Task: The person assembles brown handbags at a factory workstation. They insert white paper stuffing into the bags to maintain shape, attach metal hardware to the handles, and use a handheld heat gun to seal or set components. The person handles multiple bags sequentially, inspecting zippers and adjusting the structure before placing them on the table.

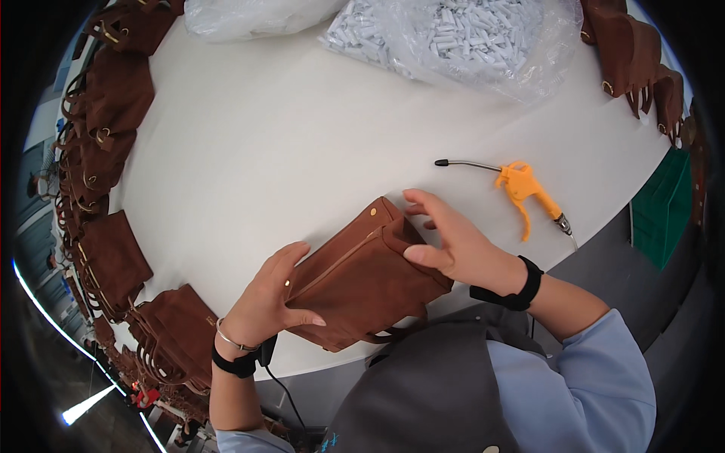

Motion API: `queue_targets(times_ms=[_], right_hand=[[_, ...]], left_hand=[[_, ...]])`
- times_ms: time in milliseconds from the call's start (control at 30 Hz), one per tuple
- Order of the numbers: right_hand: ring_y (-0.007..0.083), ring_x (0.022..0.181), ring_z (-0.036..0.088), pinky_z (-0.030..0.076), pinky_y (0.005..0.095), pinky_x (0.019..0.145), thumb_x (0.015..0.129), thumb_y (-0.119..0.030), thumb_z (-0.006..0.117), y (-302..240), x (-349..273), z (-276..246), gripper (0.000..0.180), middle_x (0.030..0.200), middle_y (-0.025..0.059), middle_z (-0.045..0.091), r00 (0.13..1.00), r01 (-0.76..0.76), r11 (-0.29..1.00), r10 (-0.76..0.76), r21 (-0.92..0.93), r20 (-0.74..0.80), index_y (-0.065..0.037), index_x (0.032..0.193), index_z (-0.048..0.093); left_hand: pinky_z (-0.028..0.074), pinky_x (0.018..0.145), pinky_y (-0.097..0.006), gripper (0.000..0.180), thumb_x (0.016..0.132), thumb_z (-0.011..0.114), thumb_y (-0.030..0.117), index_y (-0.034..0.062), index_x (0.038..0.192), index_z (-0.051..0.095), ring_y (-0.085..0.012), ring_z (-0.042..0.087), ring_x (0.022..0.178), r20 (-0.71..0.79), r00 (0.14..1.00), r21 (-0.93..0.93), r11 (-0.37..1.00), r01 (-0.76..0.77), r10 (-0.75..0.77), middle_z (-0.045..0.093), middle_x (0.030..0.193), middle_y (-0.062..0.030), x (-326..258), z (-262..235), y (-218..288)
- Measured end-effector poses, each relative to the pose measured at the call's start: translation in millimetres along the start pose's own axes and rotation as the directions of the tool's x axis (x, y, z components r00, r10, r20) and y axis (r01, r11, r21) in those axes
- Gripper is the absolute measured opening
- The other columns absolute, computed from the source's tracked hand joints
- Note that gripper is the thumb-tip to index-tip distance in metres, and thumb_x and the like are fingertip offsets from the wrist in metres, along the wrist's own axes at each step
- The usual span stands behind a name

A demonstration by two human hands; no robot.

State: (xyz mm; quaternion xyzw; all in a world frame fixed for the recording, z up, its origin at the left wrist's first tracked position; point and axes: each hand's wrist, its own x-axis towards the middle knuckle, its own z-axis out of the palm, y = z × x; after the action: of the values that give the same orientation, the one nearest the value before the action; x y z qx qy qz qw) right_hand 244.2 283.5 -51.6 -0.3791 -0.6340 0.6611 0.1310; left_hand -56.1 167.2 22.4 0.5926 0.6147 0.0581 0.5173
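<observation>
A brown handbag (362, 283) lies on its side near the table's front edge, its base turned away from me, with a brass-coloured stud showing at a corner. One handle hangs toward my body. At the bag's left end my left hand (264, 298) grips it, fingers along the far side and thumb on the near panel. My right hand (453, 241) cups the right end. Its thumb rests on the bag's corner, while the fingers curve round beyond it, somewhat spread.
A yellow air blow gun (532, 192) with a black-tipped nozzle lies right of the bag, its hose running off the edge. Clear plastic bags of small white pieces (476, 38) sit at the back. More brown handbags (113, 249) line the left edge. A green bin (661, 208) stands at right.
</observation>
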Motion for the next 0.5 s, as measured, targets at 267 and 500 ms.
queue_targets(times_ms=[267, 500], right_hand=[[0.0219, 0.077, 0.06, 0.049, 0.0334, 0.068, 0.093, -0.028, 0.067, 3.8, 5.5, -26.6, 0.027, 0.084, 0.0084, 0.065, 0.987, -0.158, 0.986, 0.155, 0.05, 0.046, -0.001, 0.094, 0.063], [0.0342, 0.068, 0.058, 0.047, 0.0426, 0.064, 0.098, -0.032, 0.058, 8.1, 14.1, -19.2, 0.034, 0.077, 0.0174, 0.062, 0.981, -0.03, 0.983, 0.064, -0.183, 0.181, 0.0, 0.086, 0.057]], left_hand=[[0.046, 0.103, -0.04, 0.085, 0.079, 0.081, 0.038, -0.0026, 0.143, 0.041, -0.0377, 0.056, 0.123, 0.103, 0.995, -0.033, 0.999, 0.006, -0.003, 0.056, 0.134, -0.0227, 59.8, -14.3, 62.5], [0.052, 0.073, -0.043, 0.054, 0.084, 0.076, 0.034, -0.0044, 0.115, 0.055, -0.0398, 0.063, 0.084, -0.009, 0.99, 0.197, 0.971, -0.135, 0.14, 0.065, 0.092, -0.0214, 95.2, 1.5, 86.5]])
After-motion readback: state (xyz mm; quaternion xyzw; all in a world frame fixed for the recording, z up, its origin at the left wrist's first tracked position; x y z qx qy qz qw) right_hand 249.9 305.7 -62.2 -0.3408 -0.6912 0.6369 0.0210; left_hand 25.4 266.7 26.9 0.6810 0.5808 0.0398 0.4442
